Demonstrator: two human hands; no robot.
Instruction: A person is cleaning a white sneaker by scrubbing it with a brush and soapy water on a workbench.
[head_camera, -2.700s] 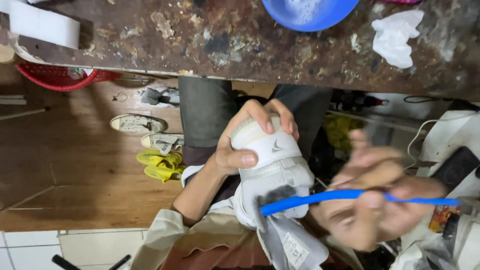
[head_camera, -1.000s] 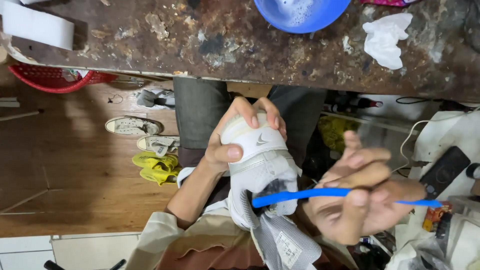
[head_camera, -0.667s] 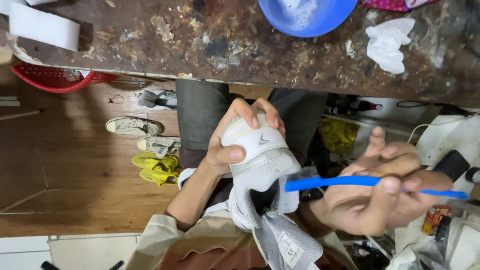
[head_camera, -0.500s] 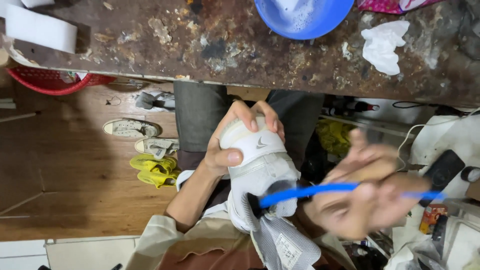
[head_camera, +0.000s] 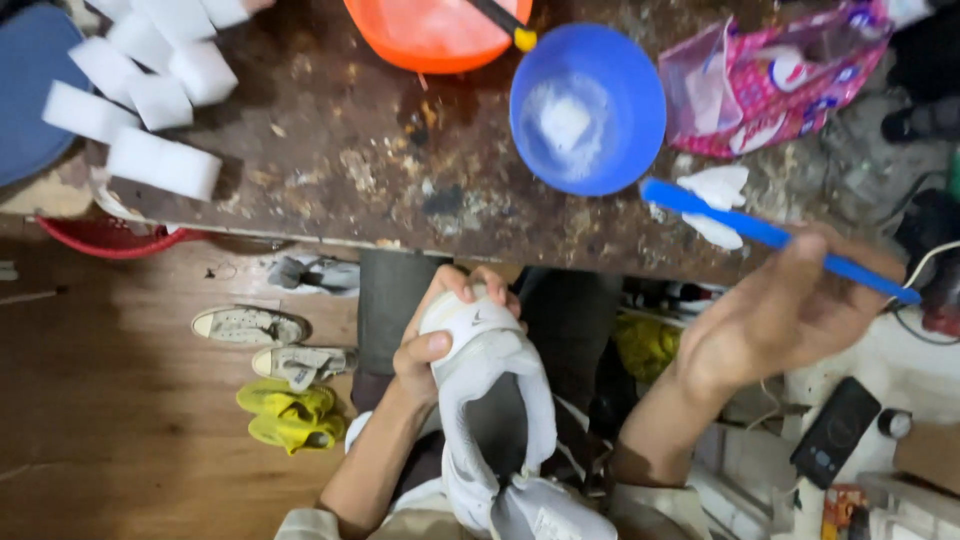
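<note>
Left hand (head_camera: 425, 350) clenched round the toe of the white shoe (head_camera: 490, 400) over the lap, right hand (head_camera: 790, 315) grasping the blue brush (head_camera: 770, 238), long axis slanting up-left, head just beside the blue bowl (head_camera: 587, 108) on the worktop (head_camera: 400, 170).

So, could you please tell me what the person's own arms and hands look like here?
Both hands, the left hand and the right hand, are bare: no gloves, and no rings or watch that I can make out. The forearms are uncovered too. Light, pale sleeves are pushed back near the elbows. No markings show on the fingers.
</note>
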